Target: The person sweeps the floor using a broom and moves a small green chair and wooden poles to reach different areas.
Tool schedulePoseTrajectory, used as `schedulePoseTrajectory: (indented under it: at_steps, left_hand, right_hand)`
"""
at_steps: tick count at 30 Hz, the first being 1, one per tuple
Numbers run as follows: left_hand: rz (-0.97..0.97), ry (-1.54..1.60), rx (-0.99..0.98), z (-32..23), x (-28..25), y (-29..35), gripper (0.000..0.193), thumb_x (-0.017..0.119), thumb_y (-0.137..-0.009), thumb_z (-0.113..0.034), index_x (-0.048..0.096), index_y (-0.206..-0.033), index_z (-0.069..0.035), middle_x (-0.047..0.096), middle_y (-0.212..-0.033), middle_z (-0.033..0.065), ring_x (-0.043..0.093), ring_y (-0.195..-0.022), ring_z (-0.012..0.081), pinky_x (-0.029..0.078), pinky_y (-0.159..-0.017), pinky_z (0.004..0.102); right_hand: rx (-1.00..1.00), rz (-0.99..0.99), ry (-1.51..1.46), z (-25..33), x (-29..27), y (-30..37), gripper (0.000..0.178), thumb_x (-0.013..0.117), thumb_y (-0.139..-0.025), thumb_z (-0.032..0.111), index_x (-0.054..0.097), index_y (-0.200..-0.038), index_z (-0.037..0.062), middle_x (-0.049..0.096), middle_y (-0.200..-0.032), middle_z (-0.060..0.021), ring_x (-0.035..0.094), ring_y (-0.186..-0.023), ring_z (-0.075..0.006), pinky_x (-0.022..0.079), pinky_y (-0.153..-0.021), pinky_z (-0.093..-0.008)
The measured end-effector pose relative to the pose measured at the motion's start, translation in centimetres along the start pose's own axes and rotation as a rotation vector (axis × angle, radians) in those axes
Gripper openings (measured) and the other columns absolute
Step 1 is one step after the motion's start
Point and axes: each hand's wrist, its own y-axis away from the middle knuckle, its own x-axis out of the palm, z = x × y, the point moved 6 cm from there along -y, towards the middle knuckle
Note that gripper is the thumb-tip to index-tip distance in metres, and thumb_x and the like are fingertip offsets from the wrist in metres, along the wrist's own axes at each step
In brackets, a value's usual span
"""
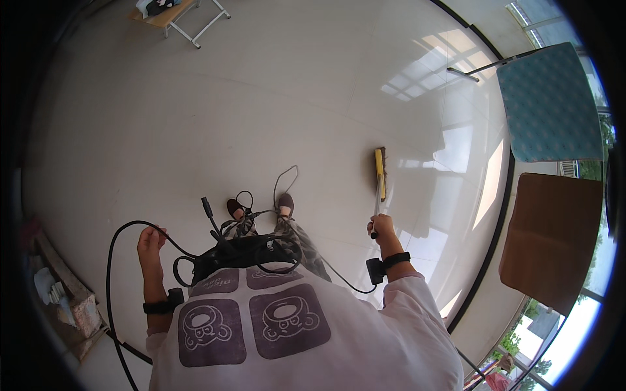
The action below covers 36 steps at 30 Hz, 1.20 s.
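My right hand [383, 226] is wrapped round the handle [379, 192] of a broom, close to its dark end. The broom's yellow head with brown bristles [380, 171] rests on the pale floor ahead and to the right. On the left, my left hand [151, 239] is raised with its fingers curled, and a black cable [124, 229] runs through or right against the fingertips. A black waist bag [225, 257] with several looped cables is at my front. Each wrist wears a black strap with a small box.
A teal padded chair [551, 104] and a brown chair [551, 241] stand by the windows on the right. A folding table [166, 16] is at the far left. A worn box with odds and ends [68, 300] sits at the lower left. Sunlight reflects off the glossy floor [313, 91].
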Motion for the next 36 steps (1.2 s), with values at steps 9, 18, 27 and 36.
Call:
schedulePoseTrajectory:
  at_steps: [9, 18, 27, 36]
  left_hand:
    - [0.033, 0.123, -0.026, 2.1, 1.6, -0.3, 0.019, 0.045, -0.091, -0.013, 0.053, -0.103, -0.001, 0.061, -0.09, 0.008, 0.06, -0.083, 0.0166, 0.047, -0.08, 0.0295]
    - [-0.171, 0.17, -0.057, 4.3, -4.5, 0.4, 0.017, 0.046, -0.091, -0.016, 0.056, -0.099, -0.005, 0.062, -0.09, 0.0044, 0.059, -0.083, 0.014, 0.046, -0.079, 0.0277]
    - [-0.173, 0.298, -0.122, 8.7, -4.8, -1.3, 0.02, 0.05, -0.089, -0.021, 0.058, -0.097, -0.005, 0.063, -0.088, 0.006, 0.06, -0.082, 0.0161, 0.045, -0.075, 0.0296]
    - [-0.197, 0.282, -0.228, 10.2, -6.6, -0.7, 0.017, 0.048, -0.089, -0.014, 0.056, -0.099, -0.004, 0.062, -0.089, 0.0066, 0.061, -0.083, 0.0162, 0.046, -0.076, 0.0285]
  right_hand:
    - [0.021, 0.599, 0.194, 4.2, 21.8, 7.1, 0.033, 0.049, -0.084, 0.006, 0.042, -0.115, 0.0005, 0.047, -0.061, -0.004, 0.045, -0.044, -0.0105, 0.037, -0.037, -0.025]
    - [0.1, 0.596, 0.076, 8.4, 24.4, 7.4, 0.049, 0.048, -0.087, 0.011, 0.033, -0.134, 0.0072, 0.048, -0.067, -0.0044, 0.04, -0.045, -0.0064, 0.033, -0.038, -0.0186]
    - [0.129, 0.388, 0.143, 11.2, 19.4, 13.6, 0.029, 0.043, -0.085, 0.006, 0.048, -0.114, 0.0051, 0.043, -0.063, -0.0015, 0.038, -0.045, -0.0042, 0.029, -0.037, -0.0162]
    - [0.205, 0.606, 0.328, 8.0, 33.9, 8.8, 0.005, 0.046, -0.086, 0.008, 0.043, -0.09, 0.0082, 0.044, -0.062, -0.0013, 0.041, -0.045, -0.007, 0.033, -0.036, -0.0188]
